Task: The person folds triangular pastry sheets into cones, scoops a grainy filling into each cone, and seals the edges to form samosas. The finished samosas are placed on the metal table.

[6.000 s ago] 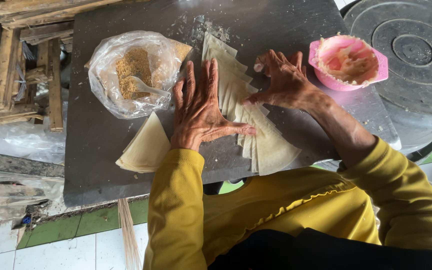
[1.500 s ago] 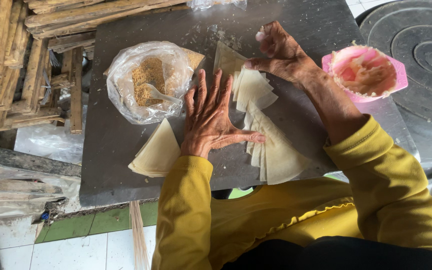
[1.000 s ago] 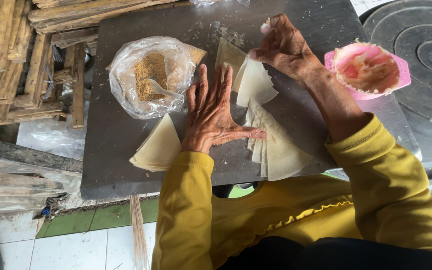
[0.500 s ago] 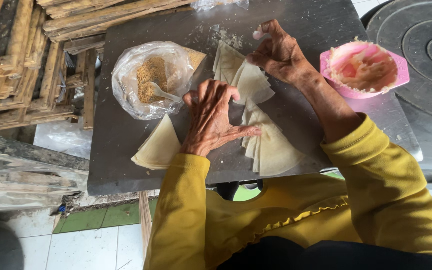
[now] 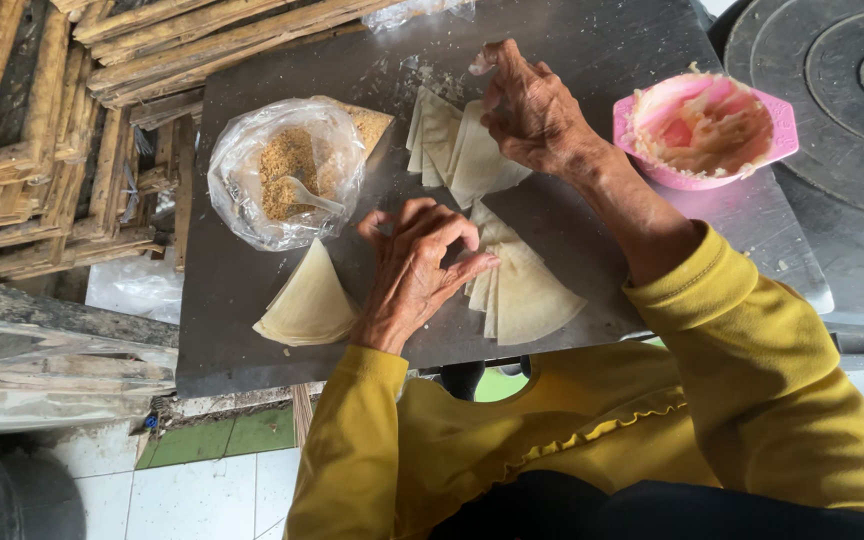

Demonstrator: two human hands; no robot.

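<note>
Currently: two hands among wrappers on a dark table [image 5: 252, 340].
Left hand [image 5: 417, 265], fingers curled, touches the near wrapper stack [image 5: 527, 295]; right hand [image 5: 532, 110] pinches a wrapper [image 5: 467, 160] at the far stack, beside a pink bowl [image 5: 707, 125].

- Clear plastic bag [image 5: 252, 190]: lies open on the dark slab [image 5: 252, 350], left of centre, mouth rolled back into a crumpled rim. Roughly round outline. Holds brown crumbly filling [image 5: 287, 165] and a small white spoon [image 5: 304, 192].
- Second clear plastic sheet or bag [image 5: 422, 10]: at the slab's far edge, only partly in frame; contents cannot be told.
- Labels, signs, screens: none seen.
</note>
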